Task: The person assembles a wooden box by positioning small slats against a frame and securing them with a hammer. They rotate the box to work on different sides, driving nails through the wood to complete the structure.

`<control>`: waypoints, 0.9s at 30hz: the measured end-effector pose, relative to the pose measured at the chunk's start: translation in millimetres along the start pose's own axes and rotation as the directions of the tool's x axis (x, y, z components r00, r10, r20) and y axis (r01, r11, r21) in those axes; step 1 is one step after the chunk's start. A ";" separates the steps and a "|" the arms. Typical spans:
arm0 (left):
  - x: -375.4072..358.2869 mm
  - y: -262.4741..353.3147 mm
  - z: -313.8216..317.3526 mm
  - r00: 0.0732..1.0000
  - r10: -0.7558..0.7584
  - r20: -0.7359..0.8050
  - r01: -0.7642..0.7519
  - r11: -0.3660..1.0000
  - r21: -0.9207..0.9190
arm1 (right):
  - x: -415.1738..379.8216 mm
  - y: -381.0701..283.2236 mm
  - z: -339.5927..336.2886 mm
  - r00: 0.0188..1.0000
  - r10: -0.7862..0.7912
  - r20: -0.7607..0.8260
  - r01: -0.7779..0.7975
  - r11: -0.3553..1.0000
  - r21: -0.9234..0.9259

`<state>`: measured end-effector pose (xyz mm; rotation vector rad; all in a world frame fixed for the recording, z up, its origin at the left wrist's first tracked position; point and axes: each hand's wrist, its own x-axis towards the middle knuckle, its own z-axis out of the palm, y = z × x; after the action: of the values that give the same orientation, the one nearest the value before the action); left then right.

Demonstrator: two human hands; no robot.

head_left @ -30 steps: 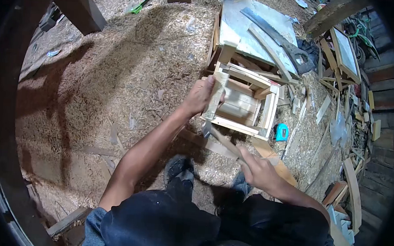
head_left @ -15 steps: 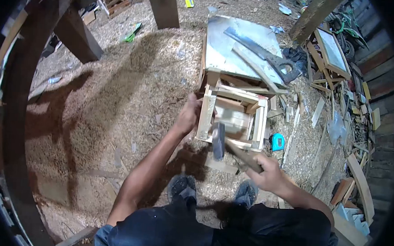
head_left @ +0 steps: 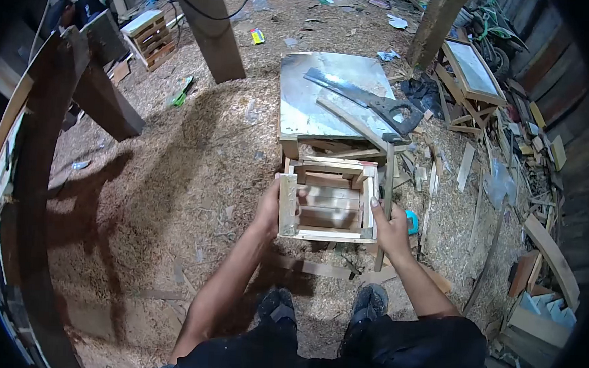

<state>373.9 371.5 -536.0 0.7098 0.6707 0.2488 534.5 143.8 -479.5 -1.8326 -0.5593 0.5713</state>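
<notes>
A small open wooden crate [head_left: 326, 236] of pale slats is between my hands, just ahead of my feet. My left hand [head_left: 269, 207] is closed around its left side, with fingertips showing inside the frame. My right hand [head_left: 393, 236] is closed on a hammer [head_left: 389, 173] and rests against the crate's right side. The hammer stands nearly in line with my view, its head pointing away from me. Partly behind my right hand lies a turquoise tape measure [head_left: 411, 222].
Beyond the crate is a low white-topped bench [head_left: 299, 113] bearing a handsaw [head_left: 354, 92] and a wood strip [head_left: 352, 122]. Wooden posts [head_left: 215, 44] rise at the left and back. Wood offcuts [head_left: 466, 166] lie on the shavings at right, near a small wooden frame piece [head_left: 473, 67].
The hammer has swung from over the crate's near edge to its right side, its head now pointing away. My right hand has moved up against the crate. The view has tilted upward.
</notes>
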 end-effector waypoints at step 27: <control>-64.8 15.7 39.6 0.853 0.520 -0.047 -0.445 0.772 0.454 | 129.1 -47.3 -4.5 0.812 -0.562 0.156 0.536 0.613 -0.580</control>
<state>350.0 334.9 -472.0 1.3049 0.7034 0.6614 632.3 235.4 -448.4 -2.0932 -1.3454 -0.1037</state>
